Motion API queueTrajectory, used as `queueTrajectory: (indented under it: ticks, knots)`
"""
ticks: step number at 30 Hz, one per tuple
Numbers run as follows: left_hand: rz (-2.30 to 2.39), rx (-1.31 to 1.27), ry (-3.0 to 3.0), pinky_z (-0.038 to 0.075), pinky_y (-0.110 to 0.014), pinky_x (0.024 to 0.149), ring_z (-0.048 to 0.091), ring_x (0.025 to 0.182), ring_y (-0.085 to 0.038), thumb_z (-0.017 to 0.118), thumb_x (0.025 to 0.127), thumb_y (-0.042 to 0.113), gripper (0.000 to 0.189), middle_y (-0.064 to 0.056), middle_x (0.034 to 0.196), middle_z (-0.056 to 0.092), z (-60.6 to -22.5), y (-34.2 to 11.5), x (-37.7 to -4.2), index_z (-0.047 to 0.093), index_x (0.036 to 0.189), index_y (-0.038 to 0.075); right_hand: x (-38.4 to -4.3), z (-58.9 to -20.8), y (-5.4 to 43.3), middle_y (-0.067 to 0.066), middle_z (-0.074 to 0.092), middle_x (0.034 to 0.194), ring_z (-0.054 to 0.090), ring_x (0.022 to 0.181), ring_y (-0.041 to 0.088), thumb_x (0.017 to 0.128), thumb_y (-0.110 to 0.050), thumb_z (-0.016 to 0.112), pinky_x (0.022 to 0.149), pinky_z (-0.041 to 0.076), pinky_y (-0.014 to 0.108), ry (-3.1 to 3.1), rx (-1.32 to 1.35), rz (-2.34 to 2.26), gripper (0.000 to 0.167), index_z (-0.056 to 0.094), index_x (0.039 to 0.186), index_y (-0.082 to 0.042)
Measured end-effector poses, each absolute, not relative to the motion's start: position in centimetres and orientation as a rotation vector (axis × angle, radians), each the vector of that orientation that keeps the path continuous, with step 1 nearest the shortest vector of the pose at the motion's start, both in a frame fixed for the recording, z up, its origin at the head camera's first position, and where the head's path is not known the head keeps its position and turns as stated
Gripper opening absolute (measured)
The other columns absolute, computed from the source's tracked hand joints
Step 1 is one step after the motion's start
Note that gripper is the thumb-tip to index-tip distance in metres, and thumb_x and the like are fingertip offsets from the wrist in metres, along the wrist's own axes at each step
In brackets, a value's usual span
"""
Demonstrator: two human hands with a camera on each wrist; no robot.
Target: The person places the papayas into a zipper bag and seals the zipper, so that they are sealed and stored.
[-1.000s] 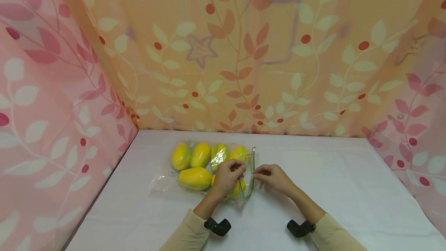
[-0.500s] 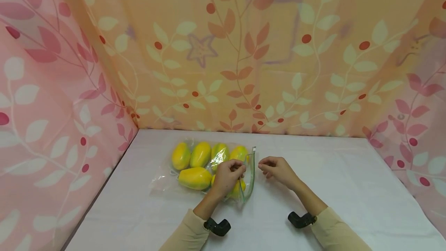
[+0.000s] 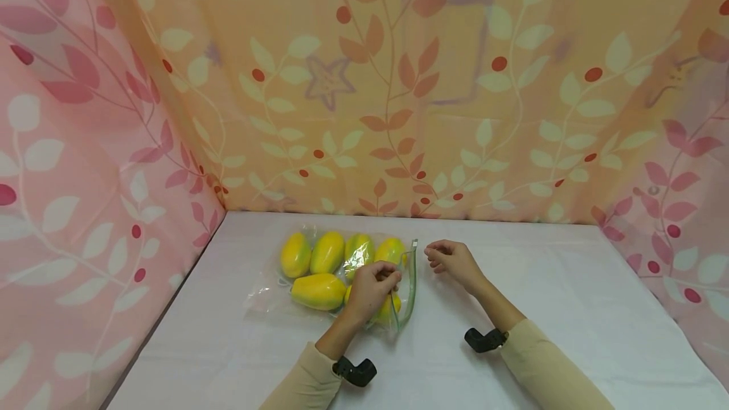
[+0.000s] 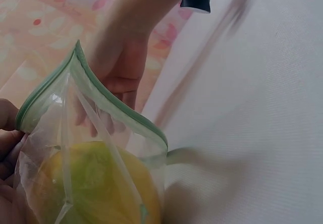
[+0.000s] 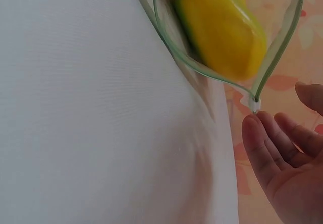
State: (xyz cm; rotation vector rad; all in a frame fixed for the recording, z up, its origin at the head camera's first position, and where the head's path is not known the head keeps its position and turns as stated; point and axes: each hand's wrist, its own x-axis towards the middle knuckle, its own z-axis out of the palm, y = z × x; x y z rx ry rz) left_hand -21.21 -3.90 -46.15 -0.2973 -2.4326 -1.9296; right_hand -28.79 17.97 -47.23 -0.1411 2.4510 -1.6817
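Note:
A clear zip bag (image 3: 263,299) with a green-edged mouth lies on the table, holding several yellow-green papayas (image 3: 319,291). The mouth faces right and gapes. My left hand (image 3: 371,290) pinches the near side of its green rim (image 4: 121,105), fingers seen at the left edge of the left wrist view. Just right of the bag's far corner, my right hand (image 3: 457,263) is raised with relaxed fingers and holds nothing. A small white zip slider (image 5: 256,104) sits at that corner, right by the right fingertips (image 5: 252,125) in the right wrist view.
A white cloth covers the table (image 3: 541,309). Behind it hangs an orange leaf-patterned curtain (image 3: 398,81), with pink patterned sheets (image 3: 85,207) at the sides. Each wrist wears a black camera (image 3: 355,372).
My right hand has left the bag's green rim, drawn back to the right, then moved away from me toward the slider corner. The left hand keeps its grip and the bag stays put.

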Motion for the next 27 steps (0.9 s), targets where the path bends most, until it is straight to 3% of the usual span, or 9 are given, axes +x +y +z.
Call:
queueTrajectory:
  ticks: [7,14,27]
  knots:
    - [-1.928,-0.294,-2.433,0.052,-0.017,0.059,0.061,0.065,-0.008,0.065,0.093,0.013,0.023,-0.012,0.085,0.069,-46.2,-3.9,-21.1,0.069,0.103,-0.006,-30.0,-47.4,17.0,0.025,0.069,0.099,0.069,0.076,0.022,0.096,-0.028,0.061,0.069,0.059,0.031,2.438,-0.066,-1.657,0.042,0.062,0.117,0.008]
    - [-1.934,-0.280,-2.417,0.050,-0.016,0.058,0.062,0.067,-0.014,0.065,0.093,0.013,0.022,-0.015,0.086,0.070,-46.3,-3.8,-21.1,0.069,0.104,-0.005,-30.9,-47.5,15.7,0.012,0.072,0.083,0.066,0.065,0.016,0.095,-0.039,0.060,0.065,0.058,0.031,2.402,0.098,-1.584,0.049,0.067,0.109,0.007]
    - [-1.739,-0.317,-2.497,0.051,-0.016,0.062,0.060,0.068,-0.006,0.066,0.090,0.012,0.020,-0.009,0.082,0.071,-46.2,-3.6,-20.7,0.071,0.099,-0.005,-32.3,-48.0,14.3,0.000,0.061,0.060,0.058,0.049,0.011,0.093,-0.025,0.065,0.055,0.054,0.024,2.396,0.228,-1.656,0.031,0.070,0.092,0.006]
